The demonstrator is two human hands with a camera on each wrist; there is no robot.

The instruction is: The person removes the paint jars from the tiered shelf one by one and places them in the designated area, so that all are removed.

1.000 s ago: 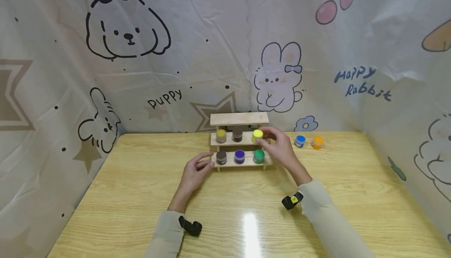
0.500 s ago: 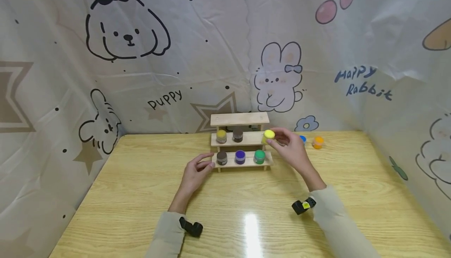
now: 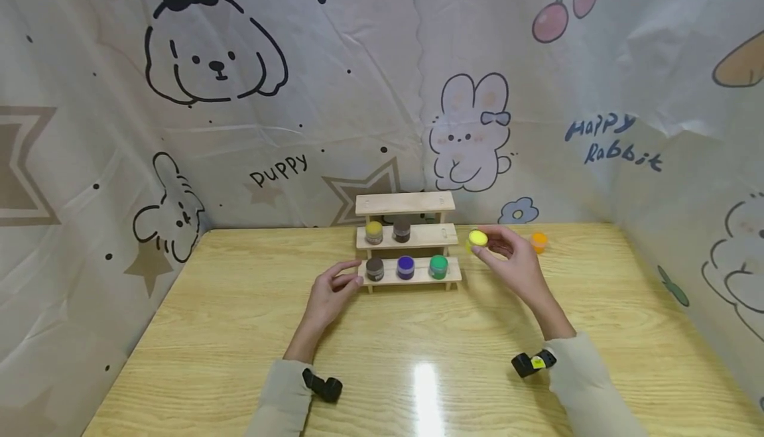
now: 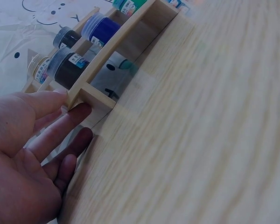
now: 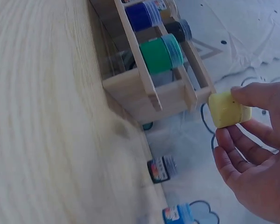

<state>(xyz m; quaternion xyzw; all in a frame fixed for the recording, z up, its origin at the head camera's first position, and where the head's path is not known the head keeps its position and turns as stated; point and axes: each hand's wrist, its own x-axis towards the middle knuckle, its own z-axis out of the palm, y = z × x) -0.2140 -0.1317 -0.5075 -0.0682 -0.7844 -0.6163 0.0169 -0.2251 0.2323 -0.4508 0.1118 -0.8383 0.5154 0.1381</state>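
Note:
A wooden tiered rack (image 3: 406,202) stands on the table. On its lowest shelf are a dark brown jar (image 3: 375,269), a purple paint jar (image 3: 405,267) and a green paint jar (image 3: 438,267). The middle shelf holds an ochre jar (image 3: 373,232) and another dark jar (image 3: 402,230). My right hand (image 3: 518,264) pinches a yellow paint jar (image 5: 227,110) between thumb and fingers, off the rack's right side. At the rack's left end, my left hand (image 3: 329,295) holds the corner of the lowest shelf with thumb and fingertip.
An orange jar (image 3: 539,243) stands on the table beyond my right hand. In the right wrist view, a blue jar (image 5: 177,214) and a dark-looking jar (image 5: 161,169) stand near the rack. A patterned cloth (image 3: 358,112) hangs behind the wooden table (image 3: 239,331).
My right hand has lifted the yellow paint jar from the middle shelf's right end and carried it rightward. It now hides the blue jar in the head view. My left hand stays put.

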